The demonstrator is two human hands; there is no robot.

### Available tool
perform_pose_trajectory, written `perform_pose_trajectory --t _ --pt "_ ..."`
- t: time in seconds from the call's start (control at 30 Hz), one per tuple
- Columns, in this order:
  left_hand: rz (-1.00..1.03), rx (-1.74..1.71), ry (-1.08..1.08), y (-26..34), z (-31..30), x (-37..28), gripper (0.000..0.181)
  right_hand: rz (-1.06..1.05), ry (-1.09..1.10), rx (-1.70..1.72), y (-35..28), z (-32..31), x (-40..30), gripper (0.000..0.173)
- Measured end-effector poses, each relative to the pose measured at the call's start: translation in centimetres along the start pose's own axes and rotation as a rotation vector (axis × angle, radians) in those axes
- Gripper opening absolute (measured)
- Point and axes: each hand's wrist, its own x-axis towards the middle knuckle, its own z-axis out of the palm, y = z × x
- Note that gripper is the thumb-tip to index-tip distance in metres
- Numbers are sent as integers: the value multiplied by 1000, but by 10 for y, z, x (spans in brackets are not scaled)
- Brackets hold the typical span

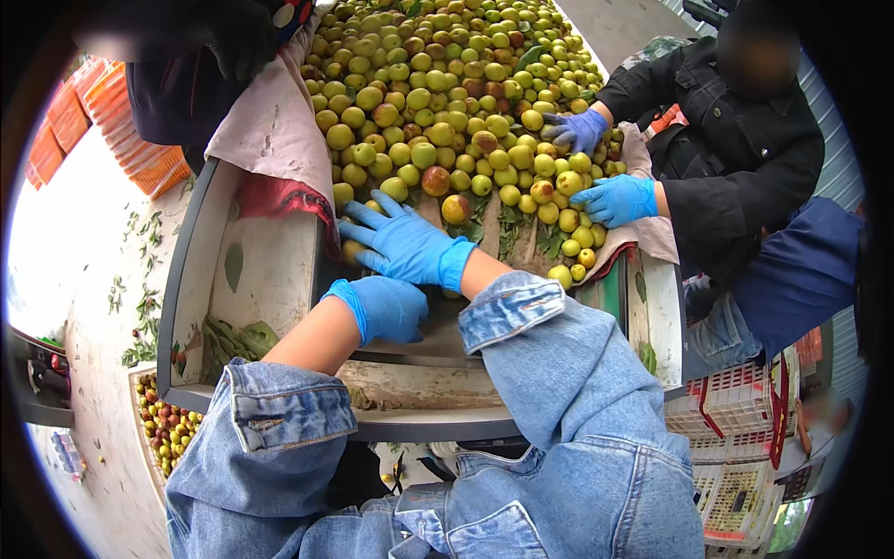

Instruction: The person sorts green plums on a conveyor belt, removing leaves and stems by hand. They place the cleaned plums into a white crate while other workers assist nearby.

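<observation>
A deep heap of round yellow-green fruits (440,133), some with reddish-brown patches, covers the sloping sorting table. My right hand (408,244), in a blue glove, is spread at the heap's near left edge, its fingertips touching or close beside fruits. Just below and partly beneath its wrist, my left hand (387,309), also blue-gloved, is curled with its fingers turned down; whether it holds anything is hidden. Loose green leaves (513,227) lie among bare slats in front of the heap. One reddish fruit (457,209) rests near my right hand.
A co-worker's gloved hands (614,201) touch fruits at the right; another person stands at upper left. Pink cloth (279,126) drapes over the metal side wall (192,265). Orange crates (157,168), a crate of fruits (167,426) and white crates (740,405) stand around the table.
</observation>
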Motion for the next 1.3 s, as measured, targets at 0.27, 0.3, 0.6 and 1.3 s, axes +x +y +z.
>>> perform_pose_trajectory --t 0.27,0.3,0.6,1.3 --pt "-77 -31 67 0 -1 -4 30 207 210 -211 77 -48 -5 45" --pt "-69 -32 63 1 -3 1 30 329 157 -307 90 -37 -7 49" --pt "13 -13 269 -8 9 -1 26 18 -197 -171 10 -26 -47 47" --pt "-116 21 444 -27 5 0 20 471 373 -104 121 -49 -129 62"
